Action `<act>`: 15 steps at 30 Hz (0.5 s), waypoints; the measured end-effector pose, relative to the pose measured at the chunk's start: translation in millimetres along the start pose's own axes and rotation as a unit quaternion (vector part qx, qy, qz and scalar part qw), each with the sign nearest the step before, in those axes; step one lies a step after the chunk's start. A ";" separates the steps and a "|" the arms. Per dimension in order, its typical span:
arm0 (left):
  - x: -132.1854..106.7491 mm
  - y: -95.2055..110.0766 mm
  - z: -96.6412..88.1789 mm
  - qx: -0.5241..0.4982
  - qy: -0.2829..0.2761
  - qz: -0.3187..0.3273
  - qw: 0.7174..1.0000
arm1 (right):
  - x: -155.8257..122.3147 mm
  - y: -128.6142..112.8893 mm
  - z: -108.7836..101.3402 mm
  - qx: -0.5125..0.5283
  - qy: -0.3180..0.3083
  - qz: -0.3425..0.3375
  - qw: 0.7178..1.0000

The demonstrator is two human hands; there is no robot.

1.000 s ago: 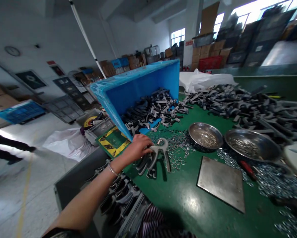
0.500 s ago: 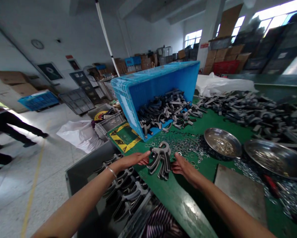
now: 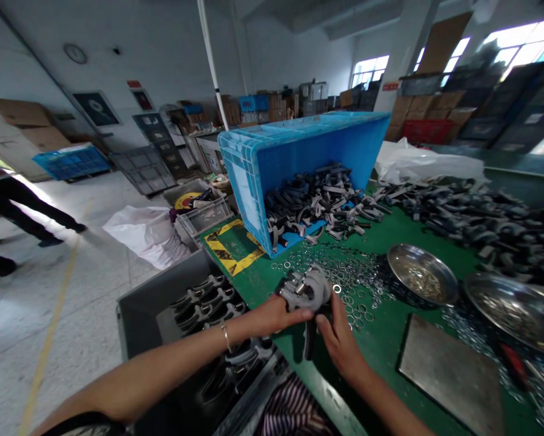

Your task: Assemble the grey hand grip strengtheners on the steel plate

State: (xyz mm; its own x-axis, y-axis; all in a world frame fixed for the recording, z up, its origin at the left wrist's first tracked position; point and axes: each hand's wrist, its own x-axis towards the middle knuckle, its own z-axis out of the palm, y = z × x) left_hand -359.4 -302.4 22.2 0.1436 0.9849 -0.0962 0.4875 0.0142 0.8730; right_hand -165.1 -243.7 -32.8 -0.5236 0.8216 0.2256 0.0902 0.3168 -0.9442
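A small bunch of grey-and-black curved handle-like parts [image 3: 316, 289] is between my hands, above the near edge of the green table. My left hand [image 3: 278, 315] closes on the bunch from the left, its thumb lying along the front. From the right, my right hand [image 3: 340, 339] grips it too, with fingers behind and thumb low near a dark handle that points down. Several similar parts [image 3: 203, 306] lie in rows in a grey bin [image 3: 140, 297] under my left forearm. Loose metal rings [image 3: 360, 312] are scattered on the table just beyond my right hand.
A blue crate [image 3: 249, 181] lies on its side, holding similar parts. To the right are a heap of parts [image 3: 503, 224], two steel bowls [image 3: 401, 257] [image 3: 485, 287], a metal plate [image 3: 451, 369] and a red-handled tool [image 3: 512, 366]. A person's legs [image 3: 31, 209] show at far left.
My hands have closed on the bunch of parts, which stood on the table between them. It is now raised and turned toward me. The view has shifted slightly left.
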 end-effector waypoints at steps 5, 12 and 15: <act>-31.8 -16.1 69.3 -0.046 0.015 -0.031 0.998 | -11.5 -10.1 -29.5 0.051 -0.005 0.007 0.999; -25.5 -22.1 110.0 -0.076 -0.062 -0.020 0.995 | -2.5 -28.8 -26.6 0.106 0.004 0.061 0.992; -16.8 -8.7 108.9 -0.069 -0.111 0.032 0.991 | -3.4 -32.1 -27.4 0.089 0.037 0.080 0.992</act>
State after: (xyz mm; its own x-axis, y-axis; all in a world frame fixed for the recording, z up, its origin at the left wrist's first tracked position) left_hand -272.3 -337.9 -35.9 0.3645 0.9223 -0.1284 0.3506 -0.0082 0.9365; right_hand -143.0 -243.7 3.3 -0.4498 0.8895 0.0802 0.0132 0.0964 -0.9953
